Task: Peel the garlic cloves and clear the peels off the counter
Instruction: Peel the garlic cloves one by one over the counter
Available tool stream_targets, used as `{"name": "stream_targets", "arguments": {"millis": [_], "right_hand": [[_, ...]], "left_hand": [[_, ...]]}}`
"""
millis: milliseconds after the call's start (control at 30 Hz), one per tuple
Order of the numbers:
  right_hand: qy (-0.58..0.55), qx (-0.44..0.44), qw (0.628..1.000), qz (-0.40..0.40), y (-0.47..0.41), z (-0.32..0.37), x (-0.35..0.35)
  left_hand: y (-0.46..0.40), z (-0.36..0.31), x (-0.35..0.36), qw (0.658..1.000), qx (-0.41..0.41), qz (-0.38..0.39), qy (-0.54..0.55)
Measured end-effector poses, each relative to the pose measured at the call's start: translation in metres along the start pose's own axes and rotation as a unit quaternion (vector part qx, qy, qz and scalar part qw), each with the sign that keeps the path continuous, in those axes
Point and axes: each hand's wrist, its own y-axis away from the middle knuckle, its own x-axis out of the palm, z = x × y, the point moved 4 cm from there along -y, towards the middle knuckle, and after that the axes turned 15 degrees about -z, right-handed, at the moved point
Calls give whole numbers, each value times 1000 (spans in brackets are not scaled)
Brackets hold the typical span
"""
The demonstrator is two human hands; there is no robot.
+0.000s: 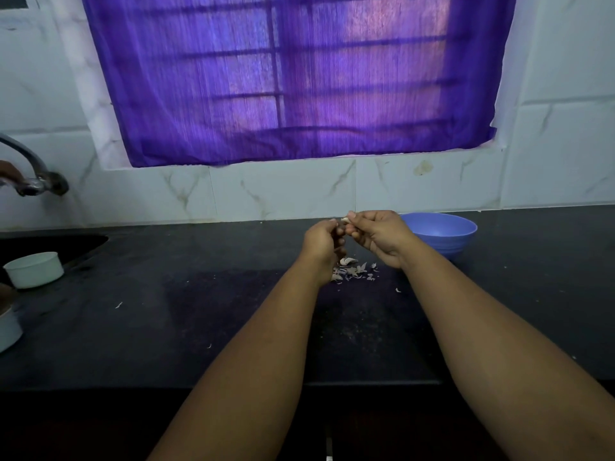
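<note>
Peeling under way, above the far middle of the desk (133, 344). Right hand (379, 236) raised, grip pinching a pale garlic clove (346, 220) between thumb and fingertips; clove tip just showing past the knuckles. Left hand (322, 242) close against it, fingers curled in toward the clove, apparently pinching at its skin — exact hold not clear.

To do well, by judgement: hold the clove steady in the right grip, catch a loose skin edge with the left nails, strip lengthwise, turn the clove a little between pulls. Keep both hands over the heap of peels (352, 271) lying on the desk directly below, so scraps fall in one place for clearing later. Blue bowl (442, 231) near the far edge, just right of the hands; likely spot for peeled cloves, contents not visible past the rim.

Hard to make out: most of the clove hidden by fingers; how much skin remains unknown. Whether whole cloves lie among the peels, cannot tell. Stray flecks (118, 305) toward the left. White cup (35, 269) and tap (33, 174) at the left edge, cut off.
</note>
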Motion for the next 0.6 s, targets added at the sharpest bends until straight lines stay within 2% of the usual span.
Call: {"name": "stream_targets", "arguments": {"millis": [67, 167, 233, 367, 433, 600], "right_hand": [[-5, -10, 1000, -29, -3, 2, -4], [91, -100, 985, -111, -10, 8, -16], [230, -198, 935, -181, -13, 17, -27], [377, -312, 830, -267, -12, 33, -48], [423, -309, 802, -287, -16, 36, -58], [510, -205, 773, -317, -30, 28, -82]], "left_hand": [[0, -1, -1, 999, 23, -9, -48], [-3, -2, -2, 972, 157, -34, -171], [-2, -1, -1, 943, 233, -27, -237], [-6, 5, -1, 916, 258, -18, -306], [-5, 9, 2, 902, 266, 1, -341], [-10, 19, 7, 889, 251, 65, -377]]}}
